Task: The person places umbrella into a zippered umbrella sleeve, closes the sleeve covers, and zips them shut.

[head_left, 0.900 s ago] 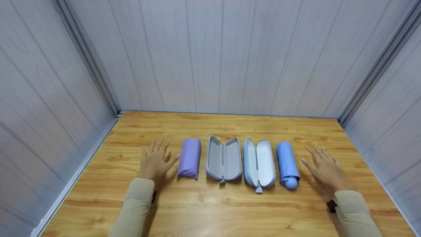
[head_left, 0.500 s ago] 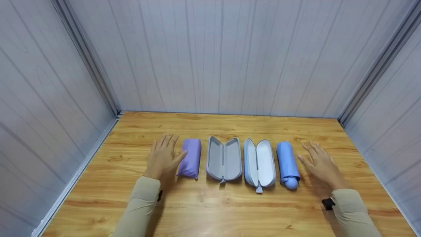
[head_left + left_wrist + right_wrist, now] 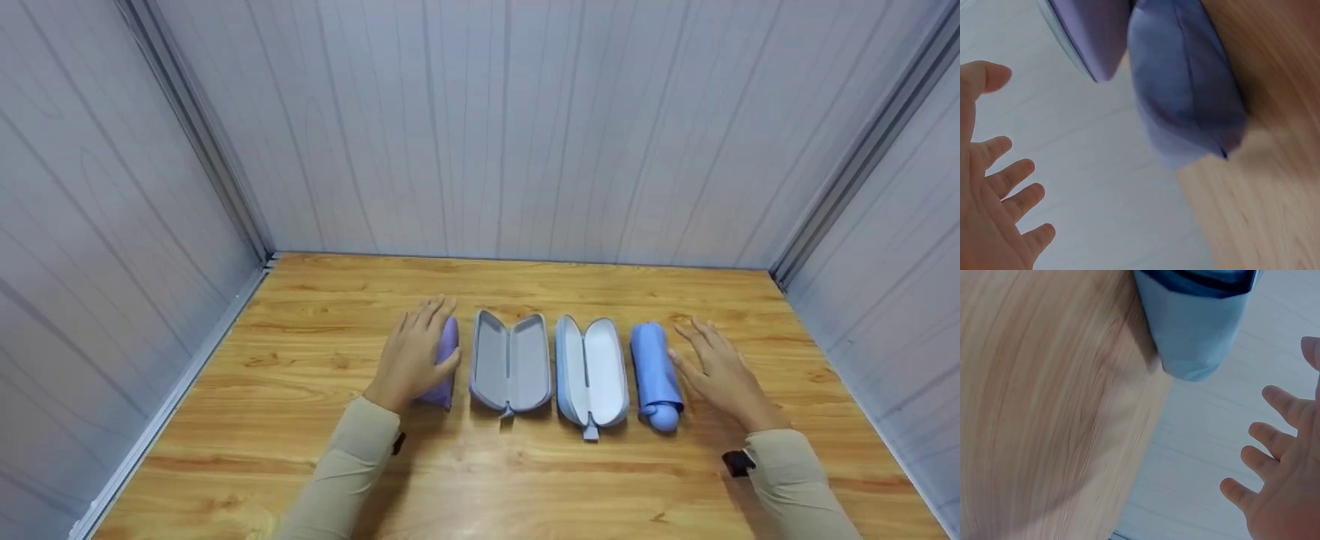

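In the head view my left hand [image 3: 412, 352] is spread over a purple fabric-covered bundle [image 3: 448, 345], hiding most of it. The left wrist view shows straight, parted fingers apart from this bundle [image 3: 1182, 73], whose seam runs lengthwise. To its right lies an unfolded hard case with grey lining [image 3: 491, 367], then a light blue one with white lining [image 3: 606, 367]. Both have a zipper tab at the near end. A blue folded umbrella [image 3: 654, 364] with a rounded end lies at the row's right. Beside it, my right hand [image 3: 724, 375] hovers with fingers extended, holding nothing.
The row lies across a wood-grain table [image 3: 487, 480]. Pale panel walls [image 3: 480, 135] enclose it at the back and on both sides. A dark band [image 3: 739, 463] shows at the right wrist, below a beige sleeve [image 3: 795, 472].
My left hand has moved right, from beside the purple bundle to over it. The right hand has drifted slightly left toward the blue umbrella. The cases and bundles have stayed put.
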Motion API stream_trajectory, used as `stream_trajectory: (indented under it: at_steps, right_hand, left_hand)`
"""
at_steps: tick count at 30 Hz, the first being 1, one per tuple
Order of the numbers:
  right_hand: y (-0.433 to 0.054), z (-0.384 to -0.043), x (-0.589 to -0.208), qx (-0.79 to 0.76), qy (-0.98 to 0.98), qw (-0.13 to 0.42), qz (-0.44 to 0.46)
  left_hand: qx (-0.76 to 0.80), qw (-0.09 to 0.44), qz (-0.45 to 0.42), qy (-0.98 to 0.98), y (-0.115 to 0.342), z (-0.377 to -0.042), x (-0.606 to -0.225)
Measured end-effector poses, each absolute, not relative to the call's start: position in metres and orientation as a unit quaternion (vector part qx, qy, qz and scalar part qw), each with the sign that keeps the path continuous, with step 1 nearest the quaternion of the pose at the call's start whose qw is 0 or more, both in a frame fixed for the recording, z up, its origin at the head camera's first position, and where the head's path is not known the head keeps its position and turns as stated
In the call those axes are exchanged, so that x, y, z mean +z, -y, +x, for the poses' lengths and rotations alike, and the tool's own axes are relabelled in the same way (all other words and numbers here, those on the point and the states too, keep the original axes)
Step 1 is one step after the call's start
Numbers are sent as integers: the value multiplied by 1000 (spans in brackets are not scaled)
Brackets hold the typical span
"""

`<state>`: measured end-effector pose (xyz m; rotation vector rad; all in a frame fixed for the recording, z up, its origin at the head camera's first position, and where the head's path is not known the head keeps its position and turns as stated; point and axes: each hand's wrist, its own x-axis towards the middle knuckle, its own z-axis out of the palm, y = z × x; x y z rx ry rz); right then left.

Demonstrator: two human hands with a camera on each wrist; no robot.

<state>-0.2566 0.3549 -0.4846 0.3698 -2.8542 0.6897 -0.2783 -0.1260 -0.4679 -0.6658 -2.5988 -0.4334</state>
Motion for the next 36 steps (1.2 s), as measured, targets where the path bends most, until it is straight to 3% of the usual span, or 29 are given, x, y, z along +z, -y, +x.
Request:
stream_trajectory:
  at_steps: [12,23,36]
  right_hand:
    - [-334,-261,-484,259,949,103,149]
    - [-318,-262,-488,275,942,105,164]
    - [-302,-263,-495,353,920,77,154]
  left_hand:
    - [-253,235,-309,886,74,-271,-456]
    - [-337,167,-314,872,26,-266,-456]
    - [-475,20,-278,835,-23,-259,-461]
